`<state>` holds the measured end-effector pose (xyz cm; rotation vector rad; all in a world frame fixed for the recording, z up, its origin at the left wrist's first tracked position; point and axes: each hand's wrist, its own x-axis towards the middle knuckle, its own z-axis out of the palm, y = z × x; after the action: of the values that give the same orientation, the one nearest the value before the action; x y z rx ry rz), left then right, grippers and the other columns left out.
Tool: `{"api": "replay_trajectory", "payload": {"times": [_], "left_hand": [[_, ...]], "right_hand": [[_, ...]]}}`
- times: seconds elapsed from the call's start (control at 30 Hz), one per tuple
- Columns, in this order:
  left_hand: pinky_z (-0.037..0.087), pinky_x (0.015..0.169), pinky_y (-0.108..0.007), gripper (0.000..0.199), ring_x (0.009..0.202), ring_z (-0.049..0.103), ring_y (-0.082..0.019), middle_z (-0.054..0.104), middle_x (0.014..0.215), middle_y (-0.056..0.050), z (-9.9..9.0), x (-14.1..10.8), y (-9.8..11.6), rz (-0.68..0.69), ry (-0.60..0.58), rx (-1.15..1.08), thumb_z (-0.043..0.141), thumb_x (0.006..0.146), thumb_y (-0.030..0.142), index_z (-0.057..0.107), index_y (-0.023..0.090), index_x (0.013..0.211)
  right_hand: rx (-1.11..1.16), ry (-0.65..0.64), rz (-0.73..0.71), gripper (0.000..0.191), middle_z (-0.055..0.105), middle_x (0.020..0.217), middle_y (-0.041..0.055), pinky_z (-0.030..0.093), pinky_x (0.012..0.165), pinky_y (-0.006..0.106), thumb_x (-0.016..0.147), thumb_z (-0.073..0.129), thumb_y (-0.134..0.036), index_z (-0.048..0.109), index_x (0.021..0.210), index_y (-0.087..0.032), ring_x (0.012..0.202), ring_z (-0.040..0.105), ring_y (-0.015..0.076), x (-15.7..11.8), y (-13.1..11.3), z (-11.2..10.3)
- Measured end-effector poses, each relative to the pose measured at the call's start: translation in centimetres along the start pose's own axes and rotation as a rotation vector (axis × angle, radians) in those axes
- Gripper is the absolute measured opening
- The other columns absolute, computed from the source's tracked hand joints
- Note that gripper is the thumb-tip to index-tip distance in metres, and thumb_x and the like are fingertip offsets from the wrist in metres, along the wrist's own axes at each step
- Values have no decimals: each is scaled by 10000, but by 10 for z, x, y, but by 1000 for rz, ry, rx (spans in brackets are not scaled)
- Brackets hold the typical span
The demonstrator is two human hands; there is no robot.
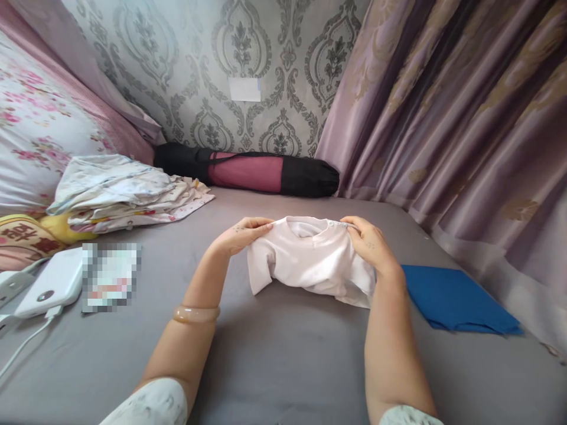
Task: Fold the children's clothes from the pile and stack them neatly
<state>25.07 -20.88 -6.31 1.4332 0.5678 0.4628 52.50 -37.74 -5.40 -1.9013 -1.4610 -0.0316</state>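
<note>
Pale shirt (305,260) over a grey bedsheet (283,360), left hand (239,235) and right hand (370,243) each with fingers pinching a shoulder; far left, a cushion (20,237) bears dark characters, not clearly legible; near it, a pixelated packet (110,278)

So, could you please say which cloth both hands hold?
The pale shirt, gripped near its shoulders by the left hand and right hand; the blue cloth and patterned pile lie unheld.

Soft, fairly bright light casts a faint shadow on the gray bedsheet (283,366) below the short-sleeved shirt (305,260); pixelation near the bedsheet's left edge; outer curtain (522,118) stretched.
</note>
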Motion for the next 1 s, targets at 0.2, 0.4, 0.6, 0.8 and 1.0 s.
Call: {"api": "replay_trajectory", "payload": {"times": [0.2,0.4,0.6,0.8,1.0], "left_hand": [[463,625,-231,400,784,639,-186,722,918,-66,3,-1,-2,85,108,135,727,725,479,743,182,993],[416,564,-223,412,691,601,-159,701,843,-58,4,-2,-4,96,146,232,715,737,496,736,161,975],[388,532,-221,387,651,574,-150,684,760,-44,7,-2,-1,102,219,239,737,708,502,752,158,884],[429,593,-239,360,682,600,-165,706,772,-49,8,-4,5,137,263,104,790,654,460,759,166,859],[436,593,-234,347,694,605,-164,714,793,-49,-4,-18,21,222,285,115,795,651,456,759,176,852]], "right_hand": [[-6,-4,13,356,653,994,65,466,859,354,842,434,-201,701,1077,-234,876,613,206,1,-6,4],[25,-15,45,306,619,956,41,453,881,348,824,613,-406,718,1074,-264,916,612,216,0,-11,5],[45,7,64,339,621,880,18,465,784,326,773,680,-516,744,1031,-306,805,614,190,0,-10,7],[97,89,25,298,660,894,23,471,798,337,781,678,-509,759,942,-271,832,631,198,0,-14,6],[312,136,-87,316,679,932,42,482,826,340,803,661,-513,743,916,-230,897,634,208,0,-25,0]]}}
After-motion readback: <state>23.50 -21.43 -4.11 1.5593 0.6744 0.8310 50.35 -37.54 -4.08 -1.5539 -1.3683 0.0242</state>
